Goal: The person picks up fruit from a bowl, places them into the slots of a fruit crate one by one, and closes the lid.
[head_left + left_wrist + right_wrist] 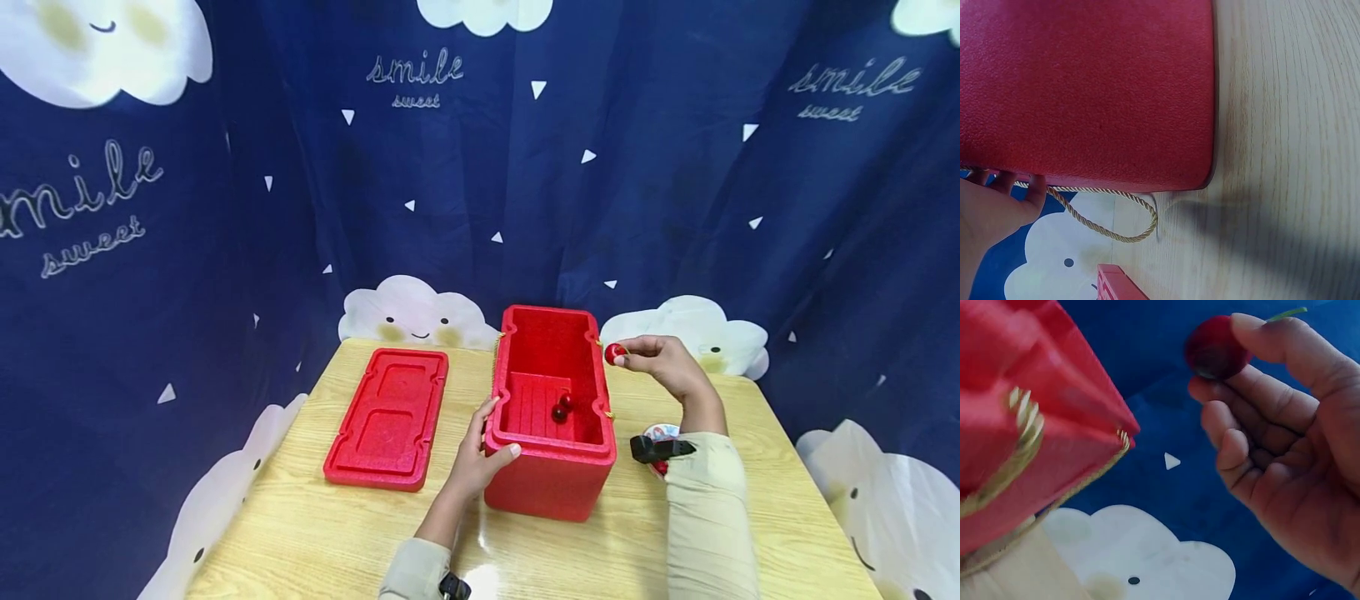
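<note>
head: bright | tabletop (540, 554) glare (low centre) | right wrist: box (1079, 406) blurred

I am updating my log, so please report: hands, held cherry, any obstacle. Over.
Left hand grips red box. Right hand pinches cherry near box. Box uncovered, lid lying aside; nothing seen blocking.

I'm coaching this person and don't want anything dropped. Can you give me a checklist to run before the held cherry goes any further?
1. Red box open: ok, its lid lies on the table to the left.
2. Box steadied: ok, the left hand grips its near left corner.
3. Held cherry secure: ok, pinched by the right hand.
4. Cherry over the opening: not ok, it shows just outside the right rim.
5. Space inside: ok, bare floor shows around two cherries.
6. Count left in the bowl: cannot tell, the right wrist covers much of it.
</note>
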Tool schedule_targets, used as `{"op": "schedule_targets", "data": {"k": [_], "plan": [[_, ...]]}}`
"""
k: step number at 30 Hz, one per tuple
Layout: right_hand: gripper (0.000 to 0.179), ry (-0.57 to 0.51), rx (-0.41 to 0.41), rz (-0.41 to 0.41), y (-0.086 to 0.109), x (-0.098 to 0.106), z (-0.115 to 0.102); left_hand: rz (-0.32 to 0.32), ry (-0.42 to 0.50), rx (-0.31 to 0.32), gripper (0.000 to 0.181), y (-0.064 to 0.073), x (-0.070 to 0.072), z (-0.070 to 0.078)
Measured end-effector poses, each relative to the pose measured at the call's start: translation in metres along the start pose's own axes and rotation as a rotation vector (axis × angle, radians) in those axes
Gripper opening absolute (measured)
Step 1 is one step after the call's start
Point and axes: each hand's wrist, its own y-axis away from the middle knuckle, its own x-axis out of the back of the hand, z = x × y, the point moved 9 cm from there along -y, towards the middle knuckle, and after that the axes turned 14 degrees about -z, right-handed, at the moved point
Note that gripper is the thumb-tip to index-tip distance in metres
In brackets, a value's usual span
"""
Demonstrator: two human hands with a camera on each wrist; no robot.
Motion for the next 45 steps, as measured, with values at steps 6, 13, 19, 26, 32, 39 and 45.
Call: {"op": "schedule_targets", "data": {"k": [6,13,19,26,32,39,45], "plan": [[0.036,-0.01,0.021,-0.12,-0.018,-0.012,-0.012,-0.006,0.005,0.002,0.073,0.001,-0.001,0.0],[0.031,-0.021,0.003,-0.193,-0.032,-0.024,-0.02,-0.019,0.017,0.0,0.073,0.002,-0.002,0.001],[0.035,-0.012,-0.025,-0.282,-0.044,-0.04,-0.022,-0.016,0.014,-0.007,0.073,0.001,-0.003,0.002],[0.036,-0.023,-0.058,-0.444,-0.053,-0.061,-0.022,-0.014,0.019,-0.009,0.073,0.0,-0.002,-0.001],[0.037,0.008,-0.083,-0.528,-0.062,-0.074,-0.021,-0.018,0.031,-0.024,0.073,-0.001,-0.001,-0.001],[0.036,-0.051,-0.13,-0.592,-0.073,-0.087,-0.014,-0.009,0.023,-0.018,0.074,-0.001,0.0,-0.001],[0.034,-0.047,-0.166,-0.629,-0.077,-0.095,-0.008,-0.002,0.016,-0.022,0.075,-0.001,0.001,0.0]]}}
